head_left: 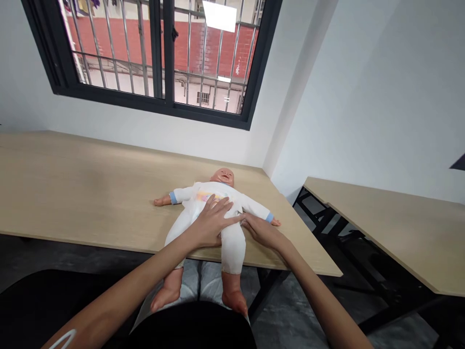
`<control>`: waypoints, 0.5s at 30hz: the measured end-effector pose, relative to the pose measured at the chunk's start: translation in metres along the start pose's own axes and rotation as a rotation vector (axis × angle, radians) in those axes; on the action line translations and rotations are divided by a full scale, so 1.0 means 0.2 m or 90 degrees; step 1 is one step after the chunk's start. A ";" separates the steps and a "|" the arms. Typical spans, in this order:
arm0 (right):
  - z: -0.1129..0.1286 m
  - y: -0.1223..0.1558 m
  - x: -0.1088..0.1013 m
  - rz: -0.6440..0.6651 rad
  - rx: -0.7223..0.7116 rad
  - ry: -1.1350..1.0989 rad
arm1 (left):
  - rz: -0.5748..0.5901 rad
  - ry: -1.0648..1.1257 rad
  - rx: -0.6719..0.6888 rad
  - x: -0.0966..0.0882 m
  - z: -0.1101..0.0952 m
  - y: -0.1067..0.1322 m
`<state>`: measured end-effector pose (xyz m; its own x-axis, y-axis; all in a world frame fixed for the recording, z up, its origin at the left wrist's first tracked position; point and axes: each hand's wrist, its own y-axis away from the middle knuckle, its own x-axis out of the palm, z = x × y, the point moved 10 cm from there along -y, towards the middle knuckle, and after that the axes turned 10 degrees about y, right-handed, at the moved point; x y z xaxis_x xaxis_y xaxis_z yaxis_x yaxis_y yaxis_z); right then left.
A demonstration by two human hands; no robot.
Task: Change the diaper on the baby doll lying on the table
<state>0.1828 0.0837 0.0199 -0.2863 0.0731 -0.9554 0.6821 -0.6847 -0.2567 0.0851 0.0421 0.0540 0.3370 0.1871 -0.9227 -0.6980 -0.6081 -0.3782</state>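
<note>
One head-worn camera looks forward and down from above the near edge of the table (pixel 72 194); it faces the window (pixel 160 48) wall; the doll (pixel 214 198) lies close below, mid-frame.

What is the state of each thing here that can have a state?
doll: on its back, dressed, legs over the table edge
left hand: open, flat on the doll
right hand: open, fingertips at the doll's hip
window: shut
</note>
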 end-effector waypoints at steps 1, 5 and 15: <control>-0.02 -0.01 0.01 0.002 0.003 0.000 | 0.016 -0.008 0.015 0.01 -0.01 0.00; -0.10 -0.04 0.03 0.003 0.019 -0.025 | 0.082 -0.005 0.072 0.08 -0.03 0.00; -0.11 -0.01 -0.14 -0.118 -0.030 0.015 | 0.116 0.046 0.050 0.11 0.00 -0.04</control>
<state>0.2044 0.0981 0.0442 -0.3941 0.2122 -0.8942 0.6501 -0.6235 -0.4344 0.0981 0.0506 0.0364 0.2433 0.0223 -0.9697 -0.7975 -0.5644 -0.2131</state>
